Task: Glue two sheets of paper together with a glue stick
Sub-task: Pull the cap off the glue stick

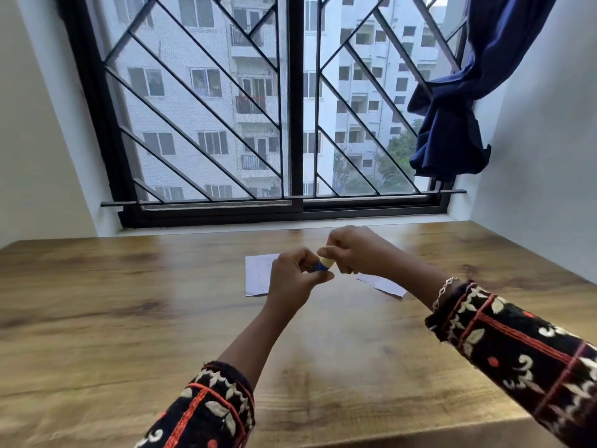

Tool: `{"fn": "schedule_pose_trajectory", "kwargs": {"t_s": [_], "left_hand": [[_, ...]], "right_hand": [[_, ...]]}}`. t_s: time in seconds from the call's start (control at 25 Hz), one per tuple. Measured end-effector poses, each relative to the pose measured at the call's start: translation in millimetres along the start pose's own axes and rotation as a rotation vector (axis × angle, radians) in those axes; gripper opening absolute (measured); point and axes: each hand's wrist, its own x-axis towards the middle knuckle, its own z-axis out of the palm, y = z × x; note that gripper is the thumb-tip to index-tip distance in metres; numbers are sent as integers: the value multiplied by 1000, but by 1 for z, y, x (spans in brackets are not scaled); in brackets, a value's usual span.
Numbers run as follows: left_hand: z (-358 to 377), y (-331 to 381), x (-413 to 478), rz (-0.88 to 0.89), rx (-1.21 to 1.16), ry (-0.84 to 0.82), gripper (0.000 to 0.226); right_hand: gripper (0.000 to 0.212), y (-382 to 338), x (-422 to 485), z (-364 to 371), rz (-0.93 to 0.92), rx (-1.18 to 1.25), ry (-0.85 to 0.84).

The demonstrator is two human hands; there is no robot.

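**Head view: two hands meet on a small glue stick**

Head view looks down at a brown wooden table (129, 318). Closest are two dark sleeves with red and white patterns. One sleeve (210, 412) is at the bottom, the other sleeve (517, 344) is at the right, with a thin bracelet (444, 291) on that wrist.

Both arms reach forward and meet above the table. The left hand (292, 279) pinches the blue glue stick (321, 266) in its curled fingers. The right hand (350, 250) is closed around the stick's pale end.

Under the hands lie two white sheets. One paper (258, 274) sits to the left, partly hidden. The other paper (384, 285) peeks out beside the right wrist.

Farther back is a barred window (290, 101) and a blue curtain (452, 130).
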Motion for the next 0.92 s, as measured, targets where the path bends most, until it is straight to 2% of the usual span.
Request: {"fn": "schedule_pose_trajectory", "kwargs": {"t_s": [0.08,0.16,0.32,0.4,0.52,0.64,0.68,0.72,0.8,0.92], "left_hand": [[2,0,2,5,28,-11,40],[3,-4,5,-22,23,-66,29],[9,-10,5,-59,30,-146,8],[14,-13,4,-60,27,-119,9],[19,-14,3,-64,47,-99,12],[19,-15,1,-51,91,-109,27],[19,-15,0,-55,90,-115,27],[19,-17,0,-66,84,-119,24],[20,-19,-2,-88,60,-113,21],[22,-21,-3,-103,57,-90,25]], "right_hand": [[17,3,2,1,-32,-44,21],[6,10,0,2,-106,-99,13],[25,22,-7,1,-253,-146,-68],[40,23,-8,1,-152,-150,-89],[37,21,-4,2,18,-141,-10],[18,20,-4,3,42,-68,-46],[7,20,-5,3,27,-65,-59],[5,20,-7,2,0,-66,-67],[19,20,-9,2,-54,-67,-93],[31,22,-7,6,-27,-89,-89]]}}
